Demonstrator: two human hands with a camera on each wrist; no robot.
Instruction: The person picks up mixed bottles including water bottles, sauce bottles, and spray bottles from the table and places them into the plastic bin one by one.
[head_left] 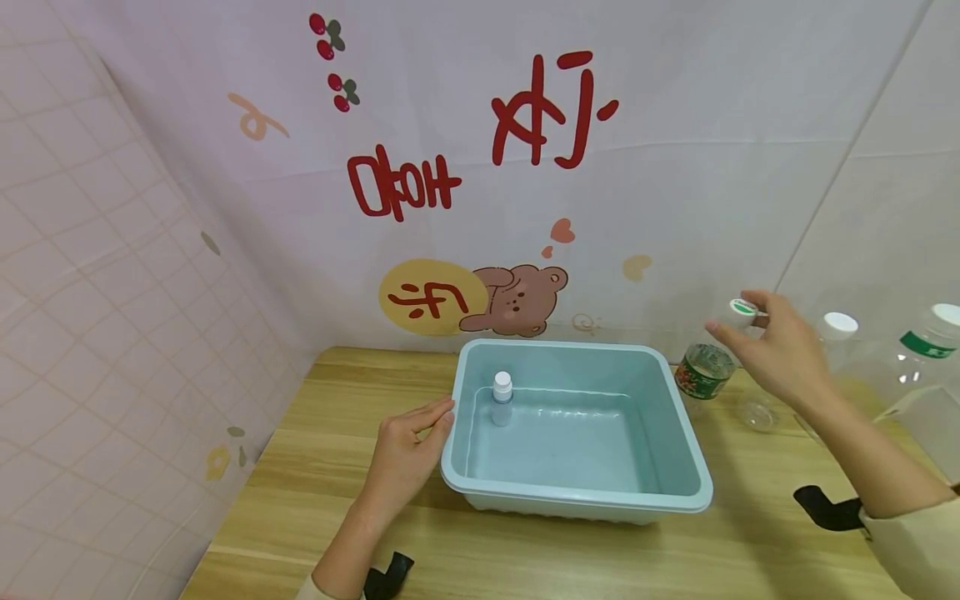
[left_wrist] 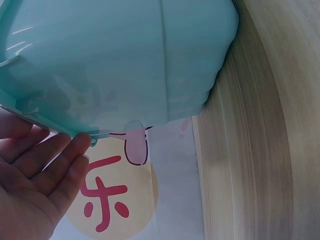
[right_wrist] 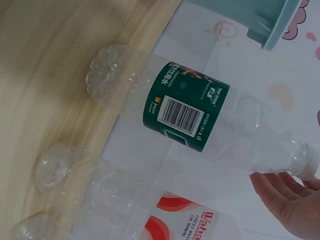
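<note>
- The white wall covering (head_left: 712, 208), printed with a bear, rises behind my fingers on both sides and closes off the room beyond the basin.
- The wooden table (head_left: 525, 558) gives me open room on the near side of my left fingers and out to their left, as far as its slanting edge.
- The pale teal basin (head_left: 577, 500) lies between my hands, open at the top. My left hand (head_left: 401, 450) has its thumb and fingers pinched together on the left rim.
- A big bottle with a green band (head_left: 926, 350) stands well to the right of my right fingers.
- A bottle with a red and white label (right_wrist: 190, 220) stands closer on that side.
- The green-labelled bottle (head_left: 705, 371) hangs or stands below my right hand (head_left: 783, 350), whose thumb and fingers clamp its capped neck; I cannot tell whether its base touches wood. The basin's right edge is near it.
- A small white-capped bottle (head_left: 502, 400) stands upright inside the basin, just right of my left fingertips.
</note>
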